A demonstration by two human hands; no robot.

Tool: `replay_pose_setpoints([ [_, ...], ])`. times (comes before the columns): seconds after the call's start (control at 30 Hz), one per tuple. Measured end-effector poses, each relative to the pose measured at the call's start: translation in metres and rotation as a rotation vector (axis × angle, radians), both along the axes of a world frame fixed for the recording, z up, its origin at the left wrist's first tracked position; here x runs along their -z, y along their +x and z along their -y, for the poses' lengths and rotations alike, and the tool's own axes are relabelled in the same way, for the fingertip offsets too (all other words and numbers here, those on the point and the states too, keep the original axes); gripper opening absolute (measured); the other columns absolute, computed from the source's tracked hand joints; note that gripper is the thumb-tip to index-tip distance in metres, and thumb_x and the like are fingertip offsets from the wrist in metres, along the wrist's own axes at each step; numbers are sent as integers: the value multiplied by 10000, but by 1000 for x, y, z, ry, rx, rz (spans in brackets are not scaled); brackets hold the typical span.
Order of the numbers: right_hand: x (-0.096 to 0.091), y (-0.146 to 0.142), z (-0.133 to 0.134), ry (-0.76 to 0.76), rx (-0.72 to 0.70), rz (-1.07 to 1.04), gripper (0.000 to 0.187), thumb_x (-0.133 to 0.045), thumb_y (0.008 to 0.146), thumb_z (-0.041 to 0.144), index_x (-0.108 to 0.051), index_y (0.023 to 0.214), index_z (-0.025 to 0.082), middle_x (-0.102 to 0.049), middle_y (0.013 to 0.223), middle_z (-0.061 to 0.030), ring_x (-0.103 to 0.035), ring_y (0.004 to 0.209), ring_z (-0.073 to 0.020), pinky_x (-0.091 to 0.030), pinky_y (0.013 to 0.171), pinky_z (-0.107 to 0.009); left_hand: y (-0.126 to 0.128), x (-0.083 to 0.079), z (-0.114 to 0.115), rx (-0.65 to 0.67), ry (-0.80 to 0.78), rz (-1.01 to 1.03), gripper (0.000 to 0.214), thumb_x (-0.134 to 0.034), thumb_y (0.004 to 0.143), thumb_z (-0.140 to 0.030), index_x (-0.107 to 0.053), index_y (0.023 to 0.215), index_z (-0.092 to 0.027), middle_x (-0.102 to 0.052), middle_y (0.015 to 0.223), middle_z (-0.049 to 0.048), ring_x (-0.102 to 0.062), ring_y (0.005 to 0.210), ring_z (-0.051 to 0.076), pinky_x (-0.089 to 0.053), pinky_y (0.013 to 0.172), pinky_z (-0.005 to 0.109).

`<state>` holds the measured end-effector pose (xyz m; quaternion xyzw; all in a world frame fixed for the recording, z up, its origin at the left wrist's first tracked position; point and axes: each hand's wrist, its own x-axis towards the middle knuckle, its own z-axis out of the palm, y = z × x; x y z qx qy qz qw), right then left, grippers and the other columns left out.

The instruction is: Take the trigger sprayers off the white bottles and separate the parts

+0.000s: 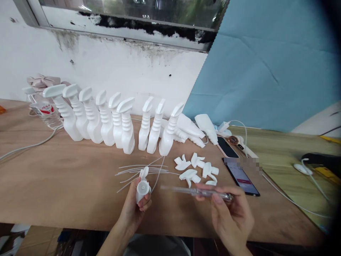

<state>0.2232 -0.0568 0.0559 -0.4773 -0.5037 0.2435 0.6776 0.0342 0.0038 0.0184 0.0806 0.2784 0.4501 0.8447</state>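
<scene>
White sprayer head (142, 187) gripped in closed left hand (135, 206); right hand (230, 215) pinches clear screwdriver (197, 192), tip toward it.

The left hand (137, 208) sits on a bare forearm (114, 238) entering from 6 o'clock, fingers curled closed, thumb pointing to 12. The right hand (230, 217), at its 3 o'clock, is pinched closed, fingertips (217, 198) aimed toward 10 o'clock.

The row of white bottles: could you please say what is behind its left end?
A clear water bottle with a red label and a pinkish bundle; the row covers their right sides.
</scene>
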Motion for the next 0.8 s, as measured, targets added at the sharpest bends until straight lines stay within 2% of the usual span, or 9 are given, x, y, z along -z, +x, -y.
replay_pose_setpoints([
  [0.07,-8,-13,3,134,-38,43,135,-469,866,155,-486,966,245,-683,843,-61,-665,765,-200,-564,570,-300,3,0,2,0,-6,-41,255,-589,720,-369,-475,727,-141,-454,432,-65,-214,308,-14,-127,308,95],
  [0.13,-12,-21,4,190,-90,173,173,-452,870,146,-468,1001,257,-682,855,-62,-663,779,-205,-568,599,-329,4,0,3,-7,-13,-75,271,-602,702,-376,-474,735,-140,-454,428,-66,-211,311,-13,-122,311,99],
  [0.23,-15,-22,1,184,-185,361,260,-449,855,108,-425,1057,270,-673,923,-72,-652,847,-218,-564,651,-365,4,-1,5,-37,-17,-122,295,-629,673,-388,-472,732,-147,-464,422,-67,-210,312,-11,-113,315,102],
  [0.4,-17,-19,-8,208,-304,583,424,-445,785,-1,-381,1109,265,-654,979,-91,-634,887,-205,-555,682,-359,6,-4,8,-87,11,-207,343,-651,642,-431,-487,741,-145,-477,410,-69,-211,302,-7,-131,316,113],
  [0.57,-19,-25,-11,217,-430,837,294,-399,723,-7,-451,888,231,-624,994,-111,-599,927,-212,-538,712,-364,10,-4,8,-68,10,-270,394,-667,601,-473,-436,629,-155,-467,407,-65,-216,304,-8,-123,318,120],
  [0.67,-20,-28,-11,289,-454,958,266,-408,691,-17,-459,820,210,-613,987,-123,-572,960,-229,-538,713,-375,11,-2,8,-34,17,-328,407,-656,602,-497,-443,639,-153,-478,429,-60,-223,309,-8,-117,322,122],
  [0.73,-20,-31,-12,325,-444,978,240,-427,703,-19,-458,781,206,-612,962,-120,-573,944,-229,-541,696,-362,11,-1,9,-21,22,-371,405,-648,607,-502,-444,647,-155,-478,432,-59,-223,307,-8,-112,324,126],
  [0.8,-17,-32,-16,291,-443,921,213,-444,752,3,-438,741,216,-611,938,-98,-586,910,-208,-540,672,-328,10,1,9,-4,29,-401,398,-643,612,-498,-438,646,-158,-473,427,-59,-218,300,-8,-102,325,130],
])
